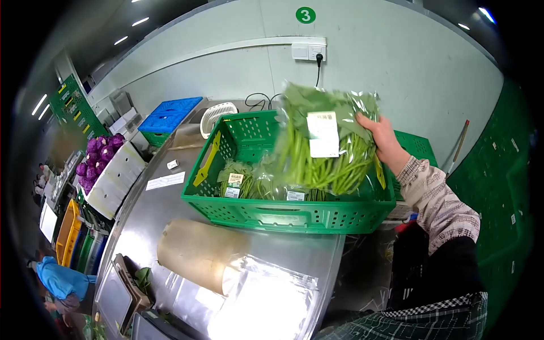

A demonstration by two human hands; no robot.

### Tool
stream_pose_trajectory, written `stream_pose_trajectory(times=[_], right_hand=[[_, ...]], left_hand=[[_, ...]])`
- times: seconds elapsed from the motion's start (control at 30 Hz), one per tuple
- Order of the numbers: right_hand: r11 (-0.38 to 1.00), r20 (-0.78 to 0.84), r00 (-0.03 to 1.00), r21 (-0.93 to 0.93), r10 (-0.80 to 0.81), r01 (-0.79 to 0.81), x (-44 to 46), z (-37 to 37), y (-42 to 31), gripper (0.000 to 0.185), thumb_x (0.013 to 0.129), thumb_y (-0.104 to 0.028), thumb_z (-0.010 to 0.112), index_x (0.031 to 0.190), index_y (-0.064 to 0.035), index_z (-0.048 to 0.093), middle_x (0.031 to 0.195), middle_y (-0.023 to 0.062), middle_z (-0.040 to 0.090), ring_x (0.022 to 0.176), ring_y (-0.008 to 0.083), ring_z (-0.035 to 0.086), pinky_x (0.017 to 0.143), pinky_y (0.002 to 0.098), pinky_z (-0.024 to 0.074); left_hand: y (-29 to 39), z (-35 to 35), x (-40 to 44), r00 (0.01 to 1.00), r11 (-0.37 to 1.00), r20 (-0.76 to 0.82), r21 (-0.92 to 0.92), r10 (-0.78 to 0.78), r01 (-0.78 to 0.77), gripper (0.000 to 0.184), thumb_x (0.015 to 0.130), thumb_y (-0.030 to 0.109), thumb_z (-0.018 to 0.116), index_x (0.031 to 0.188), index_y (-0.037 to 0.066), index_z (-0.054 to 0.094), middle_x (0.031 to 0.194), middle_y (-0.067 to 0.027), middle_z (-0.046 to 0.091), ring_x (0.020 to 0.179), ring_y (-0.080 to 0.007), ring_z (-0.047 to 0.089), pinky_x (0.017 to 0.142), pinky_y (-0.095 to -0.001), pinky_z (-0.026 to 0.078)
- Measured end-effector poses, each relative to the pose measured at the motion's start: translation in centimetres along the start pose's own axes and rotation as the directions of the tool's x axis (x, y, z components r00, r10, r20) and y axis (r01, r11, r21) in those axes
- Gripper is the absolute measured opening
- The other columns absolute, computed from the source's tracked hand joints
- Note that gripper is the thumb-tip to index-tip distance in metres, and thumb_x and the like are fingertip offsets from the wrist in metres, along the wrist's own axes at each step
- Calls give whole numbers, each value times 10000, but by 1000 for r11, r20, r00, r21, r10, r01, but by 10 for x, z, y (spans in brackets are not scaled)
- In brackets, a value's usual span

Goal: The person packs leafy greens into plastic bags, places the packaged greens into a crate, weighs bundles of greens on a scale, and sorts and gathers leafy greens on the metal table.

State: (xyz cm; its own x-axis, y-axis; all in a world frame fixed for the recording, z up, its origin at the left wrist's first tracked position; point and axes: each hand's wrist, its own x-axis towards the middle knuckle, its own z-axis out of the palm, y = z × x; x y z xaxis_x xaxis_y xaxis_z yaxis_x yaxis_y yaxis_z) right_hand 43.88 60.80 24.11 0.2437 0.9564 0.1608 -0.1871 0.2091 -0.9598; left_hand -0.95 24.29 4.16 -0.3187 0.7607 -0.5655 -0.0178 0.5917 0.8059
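Observation:
My right hand is closed on the upper right edge of a clear bag of leafy greens, with long green stems and broad leaves. A white label is stuck on the bag's front. I hold the bag over a green perforated crate, tilted a little. Inside the crate lie several more labelled bags of greens, partly hidden behind the held one. My left hand does not appear.
The crate stands on a steel table. Brown paper and clear plastic bags lie in front, near a scale. Purple cabbages fill a white box at left. A person in blue is at lower left.

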Motion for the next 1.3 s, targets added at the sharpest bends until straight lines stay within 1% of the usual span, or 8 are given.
stream_pose_trajectory(times=[0.1,0.2,0.63,0.7,0.83,0.97,1.2,1.3], right_hand=[[733,40,922,-619,386,-280,6,-16,19,403,856,-260,659,1149,4,577,901,85,661,761,182,650,700,334,543],[-485,129,854,-776,503,403,27,-14,53,597,764,-474,658,1195,-69,575,961,193,666,843,279,674,713,413,546],[-157,566,819,-804,95,574,54,120,144,562,679,-338,748,1117,-25,589,1075,153,626,965,315,616,782,416,512],[397,755,643,-555,-129,731,-8,197,116,615,694,-289,747,1211,-29,537,1166,169,580,1056,333,570,852,391,483],[368,989,-116,76,88,927,-133,265,157,975,530,-301,841,1347,0,402,1376,235,400,1267,388,393,1028,466,331],[36,977,-169,174,-128,984,-139,290,257,526,729,-79,637,1238,-11,521,1290,217,487,1209,386,454,980,455,381],[869,619,774,-303,-134,392,-59,304,184,397,995,-222,464,1305,24,498,1274,151,570,1114,215,572,952,307,437],[676,674,706,-418,-217,606,-66,270,212,423,980,-263,507,1295,18,508,1220,160,598,1040,228,602,912,308,463]], left_hand=[[2,13,7,999,999,15,15,-40,40,387,931,299,532,1083,-37,645,1038,-138,669,988,-239,612,883,-379,466],[3,17,12,999,999,-1,20,-50,50,390,918,312,550,1073,-31,651,1032,-138,670,980,-239,615,878,-379,469],[-112,33,22,1000,998,-7,-50,24,-25,408,914,335,560,1188,33,576,1169,-161,583,1071,-263,569,930,-379,442],[-88,37,20,999,999,-32,37,9,-8,421,937,316,538,1254,38,532,1175,-168,584,1061,-264,583,935,-364,451],[-29,44,8,983,983,-98,117,153,-141,384,901,316,581,1114,-3,593,1027,-173,664,914,-271,652,845,-371,502],[-48,30,-17,936,969,-253,68,246,-237,392,879,326,598,1081,-9,591,966,-191,658,861,-305,645,791,-396,508],[-196,-83,-125,330,968,-935,-49,-132,247,461,794,376,644,1034,-18,631,1004,-220,652,928,-359,629,832,-436,489],[-255,-159,-181,-41,949,-996,-93,-85,301,531,770,318,693,1124,-62,581,1102,-258,605,1039,-380,570,914,-424,445]])
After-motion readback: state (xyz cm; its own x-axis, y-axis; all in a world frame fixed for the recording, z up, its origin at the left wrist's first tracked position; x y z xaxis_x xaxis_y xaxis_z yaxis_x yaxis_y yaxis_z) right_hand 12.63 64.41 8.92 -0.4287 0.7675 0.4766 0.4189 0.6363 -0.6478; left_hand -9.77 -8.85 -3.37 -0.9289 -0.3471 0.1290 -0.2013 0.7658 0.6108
